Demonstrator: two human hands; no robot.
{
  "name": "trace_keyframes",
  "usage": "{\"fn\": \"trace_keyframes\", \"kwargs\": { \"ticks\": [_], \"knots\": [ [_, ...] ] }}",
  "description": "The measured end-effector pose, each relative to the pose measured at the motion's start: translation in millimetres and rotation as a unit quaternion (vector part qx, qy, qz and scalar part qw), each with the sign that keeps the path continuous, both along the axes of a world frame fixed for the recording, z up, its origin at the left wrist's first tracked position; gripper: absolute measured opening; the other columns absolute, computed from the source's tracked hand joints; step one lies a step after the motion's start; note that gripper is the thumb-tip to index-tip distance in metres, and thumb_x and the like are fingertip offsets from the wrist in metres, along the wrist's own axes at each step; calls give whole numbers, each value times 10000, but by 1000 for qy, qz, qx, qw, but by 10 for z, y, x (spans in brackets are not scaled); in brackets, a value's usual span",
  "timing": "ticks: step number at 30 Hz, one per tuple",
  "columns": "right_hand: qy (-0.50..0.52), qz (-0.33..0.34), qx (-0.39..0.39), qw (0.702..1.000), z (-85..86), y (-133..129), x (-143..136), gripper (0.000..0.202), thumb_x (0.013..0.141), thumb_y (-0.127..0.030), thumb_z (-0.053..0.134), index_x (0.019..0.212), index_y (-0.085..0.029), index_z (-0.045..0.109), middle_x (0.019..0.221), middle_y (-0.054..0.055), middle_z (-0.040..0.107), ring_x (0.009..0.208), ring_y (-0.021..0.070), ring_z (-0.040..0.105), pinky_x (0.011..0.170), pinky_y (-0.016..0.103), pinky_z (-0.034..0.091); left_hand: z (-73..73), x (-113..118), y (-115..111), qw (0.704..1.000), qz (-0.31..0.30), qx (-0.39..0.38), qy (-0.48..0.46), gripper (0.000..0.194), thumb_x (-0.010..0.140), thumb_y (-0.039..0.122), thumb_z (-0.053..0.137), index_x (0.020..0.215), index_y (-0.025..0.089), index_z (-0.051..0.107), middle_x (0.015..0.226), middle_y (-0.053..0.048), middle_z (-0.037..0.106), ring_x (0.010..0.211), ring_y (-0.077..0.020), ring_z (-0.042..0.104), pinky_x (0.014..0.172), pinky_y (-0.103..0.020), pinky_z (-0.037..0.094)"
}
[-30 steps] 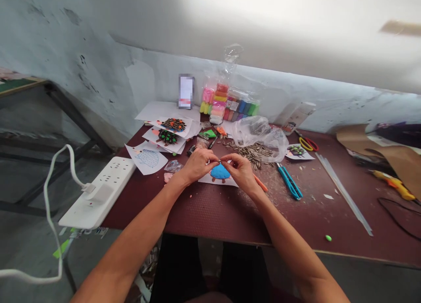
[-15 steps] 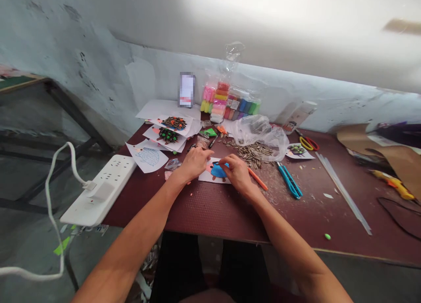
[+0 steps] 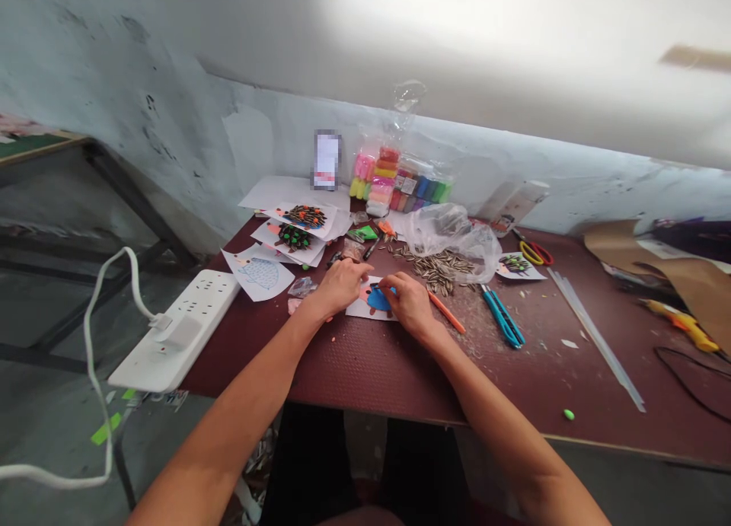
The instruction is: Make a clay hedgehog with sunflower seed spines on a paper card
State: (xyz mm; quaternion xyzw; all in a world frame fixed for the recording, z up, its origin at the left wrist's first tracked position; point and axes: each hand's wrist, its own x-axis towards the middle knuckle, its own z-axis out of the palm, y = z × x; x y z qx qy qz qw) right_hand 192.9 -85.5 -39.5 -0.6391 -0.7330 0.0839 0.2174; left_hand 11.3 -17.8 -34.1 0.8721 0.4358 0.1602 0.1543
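Note:
A small white card lies on the table before me, bearing a hedgehog with a pink face and a blue clay body. My left hand rests at the card's upper left corner, its fingers bent and closed against the card. Over the right side of the blue body, my right hand is closed in a pinch. A dark sliver like a sunflower seed shows at its fingertips, partly hidden. Loose sunflower seeds lie in a heap beyond my right hand. An orange stick-like tool is beside my right wrist.
Finished-looking hedgehog cards and a drawn hedgehog sheet lie left. Coloured clay packs and a phone stand behind. Rightward are a blue cutter, scissors, glue sticks and a glue gun. A power strip sits left.
My right fingertips have shifted very slightly over the blue body, and my left fingers have barely moved. The whole view has dropped a few pixels with the head.

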Motion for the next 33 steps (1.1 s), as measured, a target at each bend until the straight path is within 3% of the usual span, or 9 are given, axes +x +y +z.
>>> {"fn": "trace_keyframes", "kwargs": {
  "ticks": [8,20,33],
  "knots": [
    [-20,9,11,1000,-32,30,5,216,977,-210,577,1026,-245,785,984,58,732,820,168,649,729,246,437,-20,-11,4,1000,-5,-2,-12,473,915,24,503,1294,213,714,1087,-56,797,1071,-219,692,1011,-351,525],
    [-51,3,-44,998,73,35,-94,258,1028,-260,527,1034,-243,784,1012,77,724,835,191,656,727,267,415,-13,-15,8,1000,-8,3,-15,479,885,9,518,1257,222,733,1054,-51,803,1052,-215,694,1001,-341,536],
    [-51,-11,-32,998,97,25,-116,189,990,-245,596,1003,-249,785,999,64,733,825,184,656,700,261,399,-16,-18,10,1000,-1,-8,-17,467,900,11,523,1252,231,738,1066,-32,808,1062,-212,694,995,-324,522]
  ]
}}
